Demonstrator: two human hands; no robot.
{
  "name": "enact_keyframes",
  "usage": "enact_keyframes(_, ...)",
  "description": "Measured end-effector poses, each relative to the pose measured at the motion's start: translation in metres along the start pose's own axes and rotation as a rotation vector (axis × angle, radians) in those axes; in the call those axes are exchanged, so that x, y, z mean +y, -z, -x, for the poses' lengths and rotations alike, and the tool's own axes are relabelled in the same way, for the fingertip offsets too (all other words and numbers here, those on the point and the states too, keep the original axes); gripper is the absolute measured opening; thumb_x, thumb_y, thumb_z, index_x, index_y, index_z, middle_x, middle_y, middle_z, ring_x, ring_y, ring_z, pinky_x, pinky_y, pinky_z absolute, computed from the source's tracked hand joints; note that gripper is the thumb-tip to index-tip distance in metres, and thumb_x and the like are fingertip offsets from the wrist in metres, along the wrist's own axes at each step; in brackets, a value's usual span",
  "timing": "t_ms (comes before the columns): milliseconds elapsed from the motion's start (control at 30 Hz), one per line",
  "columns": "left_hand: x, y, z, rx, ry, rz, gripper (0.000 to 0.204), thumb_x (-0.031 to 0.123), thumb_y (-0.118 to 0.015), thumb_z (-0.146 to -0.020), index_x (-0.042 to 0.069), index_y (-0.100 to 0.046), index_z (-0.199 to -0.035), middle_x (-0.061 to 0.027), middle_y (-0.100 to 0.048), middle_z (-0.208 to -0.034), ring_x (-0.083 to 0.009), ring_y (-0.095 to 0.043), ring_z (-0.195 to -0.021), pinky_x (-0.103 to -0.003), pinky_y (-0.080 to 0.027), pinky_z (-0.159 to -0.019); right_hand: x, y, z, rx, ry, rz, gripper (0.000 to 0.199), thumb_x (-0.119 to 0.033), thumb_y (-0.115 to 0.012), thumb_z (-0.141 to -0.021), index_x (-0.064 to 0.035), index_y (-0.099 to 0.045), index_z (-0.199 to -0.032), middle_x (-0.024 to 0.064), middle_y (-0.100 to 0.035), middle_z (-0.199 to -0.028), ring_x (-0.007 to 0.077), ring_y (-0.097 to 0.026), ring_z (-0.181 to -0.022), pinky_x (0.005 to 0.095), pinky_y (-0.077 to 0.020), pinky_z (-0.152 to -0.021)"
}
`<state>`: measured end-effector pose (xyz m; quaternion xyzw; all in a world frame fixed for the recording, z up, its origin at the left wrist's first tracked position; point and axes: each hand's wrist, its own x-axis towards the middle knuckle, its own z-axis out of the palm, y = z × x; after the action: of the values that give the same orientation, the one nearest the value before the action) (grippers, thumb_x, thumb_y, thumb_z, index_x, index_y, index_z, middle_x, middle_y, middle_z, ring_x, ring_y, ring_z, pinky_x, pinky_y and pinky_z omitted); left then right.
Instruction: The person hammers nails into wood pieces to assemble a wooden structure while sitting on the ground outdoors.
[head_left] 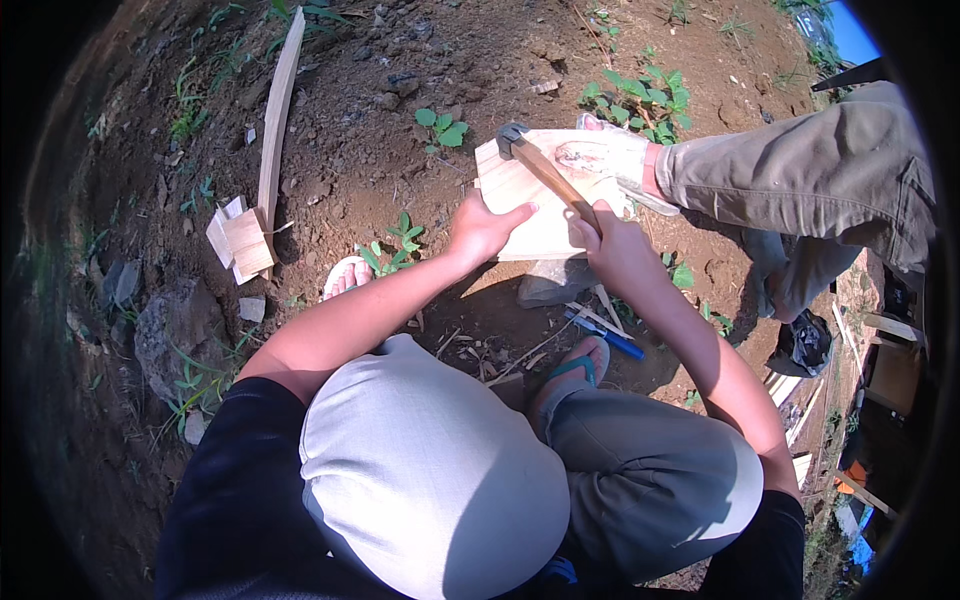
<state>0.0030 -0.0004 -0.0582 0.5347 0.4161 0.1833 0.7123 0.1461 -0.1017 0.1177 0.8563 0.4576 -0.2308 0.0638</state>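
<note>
A pale wooden board (530, 235) lies in front of me, partly propped over a grey stone (555, 284). My left hand (482, 228) grips its left edge, thumb on the top face. In my right hand (618, 255) is a hammer (553, 180), its wooden handle slanting across the board. The dark metal head rests at or just above the board's far left corner; I cannot tell if it touches. Another person's foot (640, 160) is at the board's right end, near a dark rough patch.
Beyond my right arm stretches the other person's trousered leg (780, 165). A blue-handled tool (606, 334) lies among wood slivers by my sandalled foot (582, 362). To the left are a long wood strip (278, 130), small wood pieces (245, 243) and a rock (182, 335). A black bag (803, 343) sits right.
</note>
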Motion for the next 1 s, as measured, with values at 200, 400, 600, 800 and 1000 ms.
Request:
enact_keyframes(200, 0.008, 0.002, 0.009, 0.058, -0.089, -0.011, 0.063, 0.030, -0.084, -0.082, -0.009, -0.059, -0.125, -0.0199, -0.071, -0.118, -0.0243, -0.070, -0.109, -0.036, -0.054, -0.097, -0.014, 0.032, 0.017, 0.087, -0.028, -0.287, 0.035, -0.042, -0.053, -0.102, -0.0133, -0.063, -0.119, 0.0248, -0.071, -0.090, 0.0442, -0.069, -0.088, 0.0572, -0.0516, -0.077)
enact_keyframes(400, 0.002, 0.002, 0.006, 0.096, -0.086, -0.053, 0.066, 0.037, -0.085, -0.079, -0.006, -0.062, -0.123, -0.0185, -0.073, -0.117, -0.0261, -0.071, -0.108, -0.037, -0.053, -0.096, -0.007, 0.027, 0.031, 0.085, -0.003, -0.239, 0.032, -0.041, -0.055, -0.101, -0.0138, -0.062, -0.116, 0.0225, -0.070, -0.085, 0.0461, -0.068, -0.083, 0.0554, -0.0511, -0.074)
enact_keyframes(600, -0.010, 0.003, 0.006, 0.099, -0.081, -0.023, 0.067, 0.037, -0.086, -0.080, -0.010, -0.059, -0.120, -0.0210, -0.072, -0.115, -0.0267, -0.071, -0.106, -0.037, -0.054, -0.095, 0.001, -0.001, 0.023, 0.200, 0.080, -0.292, 0.031, -0.035, -0.065, -0.098, -0.0064, -0.063, -0.110, 0.0190, -0.066, -0.076, 0.0361, -0.067, -0.071, 0.0436, -0.0489, -0.065)
enact_keyframes(800, -0.012, 0.007, 0.000, 0.048, -0.091, 0.001, 0.071, 0.037, -0.086, -0.081, -0.012, -0.055, -0.122, -0.0219, -0.070, -0.116, -0.0262, -0.070, -0.107, -0.036, -0.054, -0.094, 0.010, 0.006, 0.022, 0.021, -0.017, -0.357, 0.033, -0.034, -0.067, -0.096, -0.0043, -0.065, -0.111, 0.0188, -0.069, -0.085, 0.0325, -0.068, -0.075, 0.0420, -0.0504, -0.068)
enact_keyframes(1000, 0.002, 0.005, 0.004, -0.003, -0.044, 0.018, 0.065, 0.029, -0.083, -0.086, -0.011, -0.053, -0.127, -0.0181, -0.070, -0.120, -0.0232, -0.068, -0.109, -0.034, -0.053, -0.096, 0.050, 0.002, 0.041, 0.071, 0.095, -0.296, 0.033, -0.036, -0.069, -0.091, -0.0068, -0.064, -0.105, 0.0178, -0.068, -0.077, 0.0375, -0.069, -0.075, 0.0466, -0.0515, -0.068)
